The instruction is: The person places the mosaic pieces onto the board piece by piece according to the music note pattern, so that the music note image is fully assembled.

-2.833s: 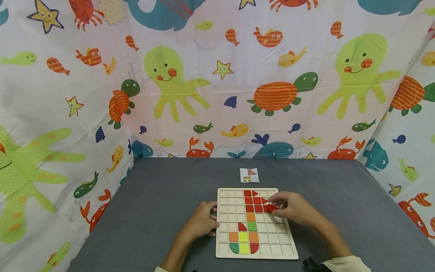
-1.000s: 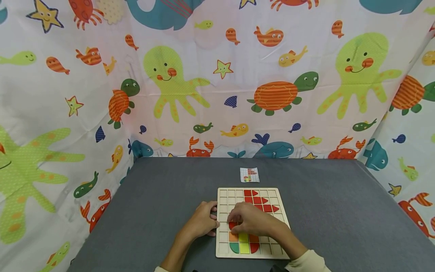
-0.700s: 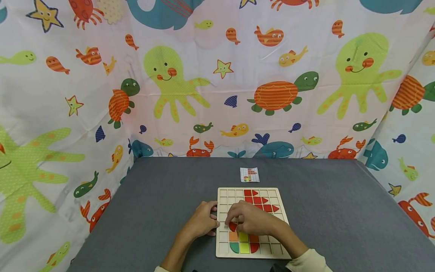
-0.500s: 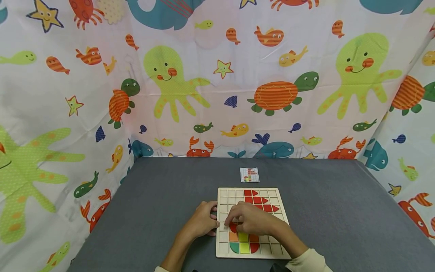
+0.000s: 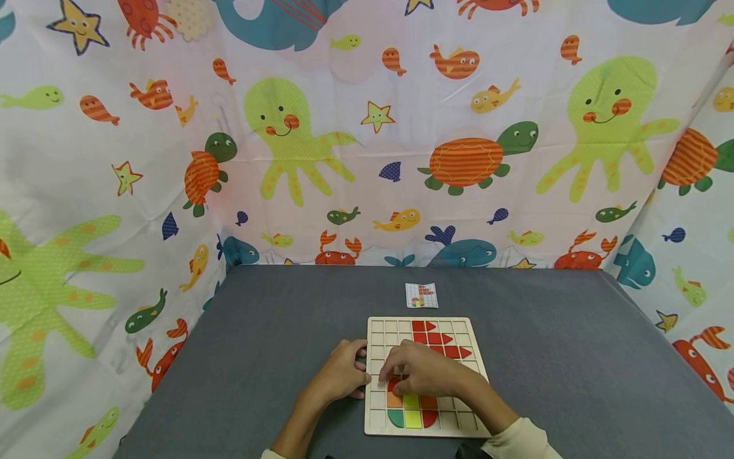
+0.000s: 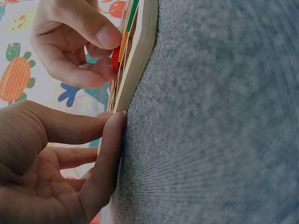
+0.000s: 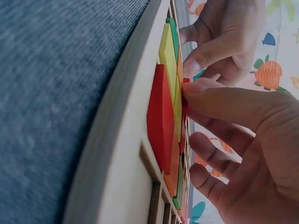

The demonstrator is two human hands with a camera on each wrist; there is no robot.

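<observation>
A pale wooden grid board (image 5: 470, 424) lies on the grey table, partly filled with coloured tiles. My left hand (image 5: 339, 371) holds its left edge, thumb and a finger meeting at the rim in the left wrist view. Over the board's middle left, my right hand (image 5: 424, 370) pinches a red quarter-round tile (image 6: 115, 59) between thumb and index finger, right at a cell above an orange tile (image 5: 394, 400). Yellow tiles (image 5: 412, 419), a green quarter-round (image 5: 395, 417) and a red quarter-round (image 7: 160, 119) sit below. My right hand hides several middle cells.
A small printed card (image 5: 421, 295) with a coloured grid pattern lies behind the board. Rows of red squares and triangles (image 5: 465, 352) fill part of the upper grid. A sea-animal curtain (image 5: 367, 191) hangs behind the table.
My right hand has gone from the red triangle at the board's right, now lying in its row, to the left-middle cells, adjusting the red quarter-round there. My left hand keeps its place.
</observation>
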